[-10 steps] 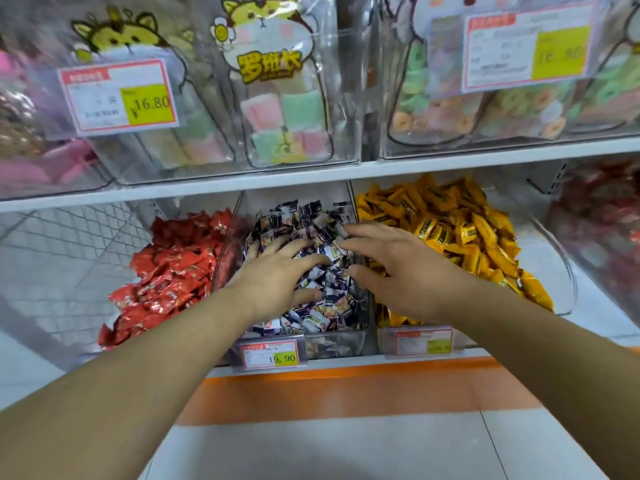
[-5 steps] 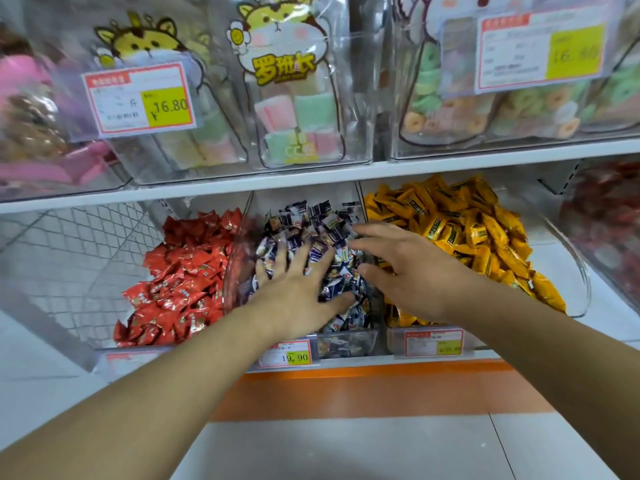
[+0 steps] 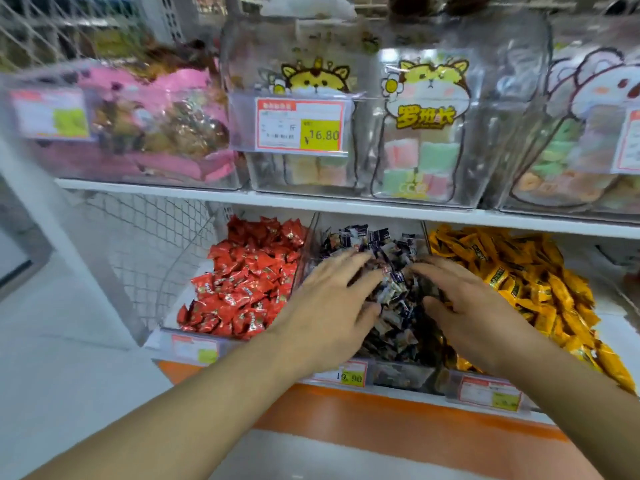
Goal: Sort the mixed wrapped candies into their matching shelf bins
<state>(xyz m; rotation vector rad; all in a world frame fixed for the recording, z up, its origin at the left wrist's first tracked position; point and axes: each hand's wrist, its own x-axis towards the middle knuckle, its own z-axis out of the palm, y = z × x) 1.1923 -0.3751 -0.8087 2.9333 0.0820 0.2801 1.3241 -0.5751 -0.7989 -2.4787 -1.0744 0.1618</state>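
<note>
Below, 3 bins (image 3: pixel 401 377) hold red candies (image 3: pixel 242 289), dark candies (image 3: pixel 391 296), yellow candies (image 3: pixel 526 271).

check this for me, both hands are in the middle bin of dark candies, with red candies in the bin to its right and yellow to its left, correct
Not quite: the head view shows the sides swapped. Both the left hand and right hand are in the dark candies, but the red candies lie left and the yellow candies right.

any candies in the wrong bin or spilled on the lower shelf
Nothing stands out. The red candies, dark candies and yellow candies each look unmixed, none spilled; the left hand and right hand hide some.
</note>
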